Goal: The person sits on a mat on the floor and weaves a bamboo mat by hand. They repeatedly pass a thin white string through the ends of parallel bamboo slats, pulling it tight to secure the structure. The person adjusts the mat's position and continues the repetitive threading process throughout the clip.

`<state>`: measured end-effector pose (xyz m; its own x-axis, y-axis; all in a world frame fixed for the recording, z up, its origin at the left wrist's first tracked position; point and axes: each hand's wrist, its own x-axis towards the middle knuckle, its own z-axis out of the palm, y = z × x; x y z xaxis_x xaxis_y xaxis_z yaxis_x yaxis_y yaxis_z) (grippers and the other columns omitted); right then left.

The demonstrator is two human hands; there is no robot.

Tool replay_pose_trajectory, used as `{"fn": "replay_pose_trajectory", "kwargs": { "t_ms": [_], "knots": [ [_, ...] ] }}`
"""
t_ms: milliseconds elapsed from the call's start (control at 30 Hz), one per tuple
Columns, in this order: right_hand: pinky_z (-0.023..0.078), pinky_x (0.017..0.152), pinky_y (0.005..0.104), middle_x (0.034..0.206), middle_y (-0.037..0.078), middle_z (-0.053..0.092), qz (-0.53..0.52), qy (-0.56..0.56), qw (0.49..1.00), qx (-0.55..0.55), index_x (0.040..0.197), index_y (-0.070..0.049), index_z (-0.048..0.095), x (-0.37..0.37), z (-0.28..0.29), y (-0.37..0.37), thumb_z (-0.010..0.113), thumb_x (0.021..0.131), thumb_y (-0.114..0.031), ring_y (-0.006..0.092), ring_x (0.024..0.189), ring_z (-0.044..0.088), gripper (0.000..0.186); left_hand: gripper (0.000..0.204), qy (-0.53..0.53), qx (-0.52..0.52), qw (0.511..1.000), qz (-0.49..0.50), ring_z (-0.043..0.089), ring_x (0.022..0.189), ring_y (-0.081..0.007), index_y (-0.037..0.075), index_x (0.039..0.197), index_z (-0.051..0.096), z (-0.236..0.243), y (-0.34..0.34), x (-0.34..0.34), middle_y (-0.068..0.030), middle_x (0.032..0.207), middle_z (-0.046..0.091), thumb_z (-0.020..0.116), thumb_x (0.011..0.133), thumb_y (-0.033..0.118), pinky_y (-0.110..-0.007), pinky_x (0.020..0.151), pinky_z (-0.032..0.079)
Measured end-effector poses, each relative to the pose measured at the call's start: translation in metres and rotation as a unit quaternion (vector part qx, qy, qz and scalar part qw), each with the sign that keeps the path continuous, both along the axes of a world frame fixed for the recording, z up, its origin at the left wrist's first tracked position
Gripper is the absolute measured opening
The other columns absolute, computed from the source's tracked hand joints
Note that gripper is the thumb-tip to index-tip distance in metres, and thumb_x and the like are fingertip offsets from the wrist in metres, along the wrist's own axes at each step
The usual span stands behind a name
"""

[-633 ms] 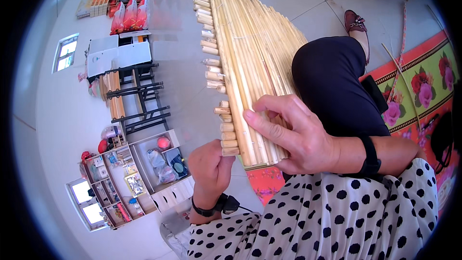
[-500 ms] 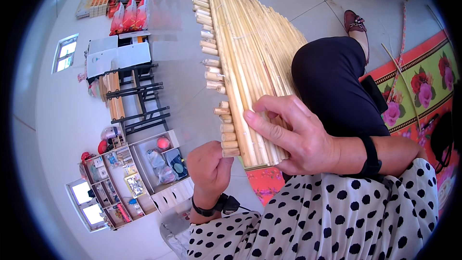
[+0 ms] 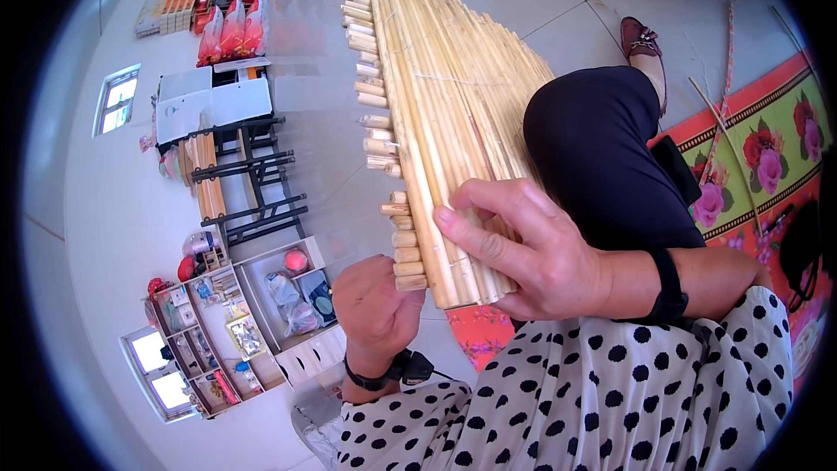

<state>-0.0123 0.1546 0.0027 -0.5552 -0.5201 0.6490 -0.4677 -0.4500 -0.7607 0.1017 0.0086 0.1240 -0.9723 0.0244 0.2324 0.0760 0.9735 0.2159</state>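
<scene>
A mat of pale dry stalks, laid side by side and tied with thin thread, leans across my lap. Short cut stalk ends jut out along its left edge. My right hand grips the near end, thumb pressed on the top face and the other fingers partly hidden around the edge. Close by the lowest short stalk ends, my left hand is closed in a fist-like pinch at the mat's near left corner. Its fingertips are turned away, so what they hold is hidden.
My bent knee in dark trousers is against the mat's right side. A flowered rug with loose stalks and a patterned cord lies at right. Along the left wall stand a shelf unit, folded black-legged tables and red bags.
The mat's near end has shifted slightly left and down, with both hands moving a little along with it. Their grips look the same.
</scene>
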Motion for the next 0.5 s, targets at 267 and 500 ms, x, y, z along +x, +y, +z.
{"fn": "replay_pose_trajectory", "kwargs": {
  "t_ms": [267, 500],
  "knots": [
    [0.047, 0.078, 0.0412, 0.120, 0.019, 0.050, -0.004, 0.001, 1.000, 0.003, 0.139, 0.000, 0.048, 0.000, 0.000, 0.002, 0.075, 0.057, -0.005, 0.0328, 0.091, 0.056, 0.086, 0.014, -0.018, 0.003, 0.999, 0.036, 0.051, 0.049, -0.0287, 0.001, 0.081, 0.065, 0.002, 0.009, -0.004, -0.0098, 0.062, 0.055, 0.072, 0.068, -0.002, -0.035, 0.047, 0.041],
    [0.047, 0.080, 0.0420, 0.121, 0.020, 0.050, -0.025, 0.016, 1.000, 0.004, 0.139, 0.001, 0.047, 0.003, 0.001, -0.004, 0.075, 0.060, -0.007, 0.0343, 0.093, 0.056, 0.084, 0.012, 0.020, 0.150, 0.956, 0.250, 0.058, 0.051, -0.0171, 0.000, 0.090, 0.063, -0.009, 0.025, 0.012, -0.0111, 0.067, 0.063, 0.070, 0.084, 0.008, -0.028, 0.048, 0.041]
  ]
}}
